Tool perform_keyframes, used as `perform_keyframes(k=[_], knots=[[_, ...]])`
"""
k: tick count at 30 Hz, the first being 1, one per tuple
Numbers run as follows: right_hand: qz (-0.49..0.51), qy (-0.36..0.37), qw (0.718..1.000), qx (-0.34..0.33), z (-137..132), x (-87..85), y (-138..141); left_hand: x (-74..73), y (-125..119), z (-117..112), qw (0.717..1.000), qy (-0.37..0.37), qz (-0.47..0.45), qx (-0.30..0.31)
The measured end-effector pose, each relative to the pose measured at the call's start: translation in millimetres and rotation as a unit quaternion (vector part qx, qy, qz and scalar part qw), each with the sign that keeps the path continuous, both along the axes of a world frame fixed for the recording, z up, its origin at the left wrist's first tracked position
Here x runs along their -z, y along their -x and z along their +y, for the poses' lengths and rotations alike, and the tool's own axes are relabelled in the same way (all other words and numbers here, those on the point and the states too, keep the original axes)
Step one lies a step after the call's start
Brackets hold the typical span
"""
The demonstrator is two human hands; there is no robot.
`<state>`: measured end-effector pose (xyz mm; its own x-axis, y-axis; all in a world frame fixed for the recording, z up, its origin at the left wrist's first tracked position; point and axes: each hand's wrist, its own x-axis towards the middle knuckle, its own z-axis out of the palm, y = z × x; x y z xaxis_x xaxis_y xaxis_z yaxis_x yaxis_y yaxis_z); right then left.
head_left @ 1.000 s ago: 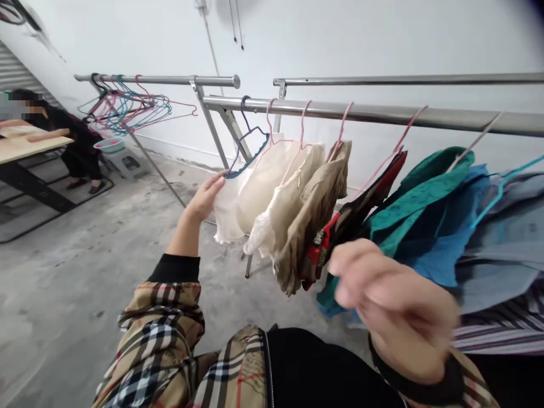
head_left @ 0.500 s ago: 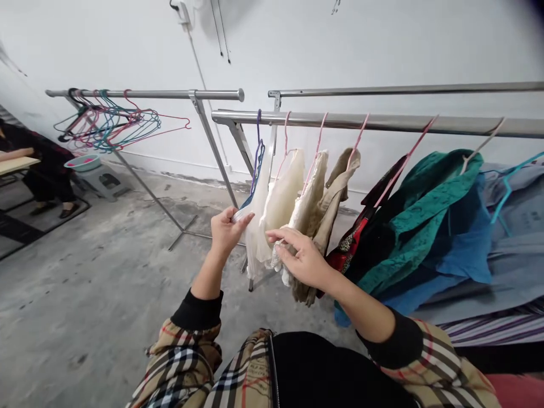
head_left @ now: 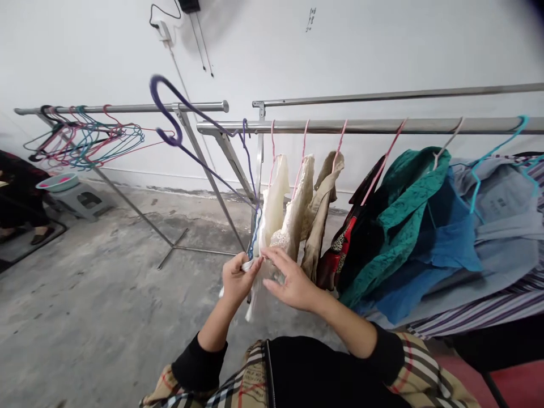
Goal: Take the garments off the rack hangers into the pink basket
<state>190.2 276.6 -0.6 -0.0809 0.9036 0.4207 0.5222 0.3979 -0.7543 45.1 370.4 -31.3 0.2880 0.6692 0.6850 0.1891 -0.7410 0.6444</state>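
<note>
Two hands worked at a white sheer garment (head_left: pixel 256 300), which hung at the near end of the row, just below and between them. The left hand (head_left: pixel 239 280) was clenched on a fold of its white cloth, and the fingers were closed. The fingers of the right hand (head_left: pixel 293 277) lay spread against the cloth; whether they gripped or only touched could not be determined.

A purple wire hanger (head_left: pixel 164 113) ran from the hands' area up toward the steel rail (head_left: pixel 361 126). Since the preceding view, its hook had swung out toward the camera, and the hands had dropped lower on the garment. Whether it was still seated on the rail could not be determined.

Next along the rail hung a cream garment (head_left: pixel 272 207), a lace garment (head_left: pixel 295 218) and a tan garment (head_left: pixel 321 215), each on a pink hanger. Dark, green, blue and grey garments followed. Farther left, a second rack (head_left: pixel 85 139) carried bunched hangers, and a basin (head_left: pixel 57 182) sat on a stool (head_left: pixel 79 199) above the concrete floor (head_left: pixel 85 300).
</note>
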Motion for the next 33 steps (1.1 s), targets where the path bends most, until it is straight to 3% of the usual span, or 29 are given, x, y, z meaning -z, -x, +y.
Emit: perform_keyframes(k=[2,5,9,13,17,21,24,27,33], knots=[[0.009,0.035,0.999,-0.028,-1.6,10.6,1.9,-4.3,5.0,-4.5,0.995,0.033,0.046,0.086],[0.064,0.095,0.991,-0.076,-6.2,21.6,5.3,-12.3,9.3,-8.9,0.964,0.011,0.124,0.235],[0.136,0.130,0.978,-0.096,-14.3,26.8,8.2,-24.9,4.1,-9.0,0.943,-0.015,0.136,0.305],[0.139,0.179,0.971,-0.072,-25.8,28.9,6.8,-43.3,-12.3,5.1,0.954,-0.069,0.065,0.283],[0.175,0.206,0.962,-0.038,-42.7,26.6,0.3,-58.4,-37.0,35.3,0.985,-0.066,-0.025,0.160],[0.188,0.182,0.965,0.009,-60.8,17.3,-8.2,-61.5,-69.2,76.0,0.995,-0.018,-0.067,0.074],[0.199,0.169,0.964,0.054,-71.2,12.2,-13.8,-58.6,-92.9,98.0,0.982,0.069,-0.100,0.141],[0.200,0.165,0.963,0.075,-77.7,11.0,-18.5,-56.5,-108.0,101.2,0.954,0.160,-0.117,0.224],[0.216,0.157,0.960,0.081,-83.5,9.3,-24.1,-55.6,-107.7,76.3,0.930,0.282,-0.149,0.183]])
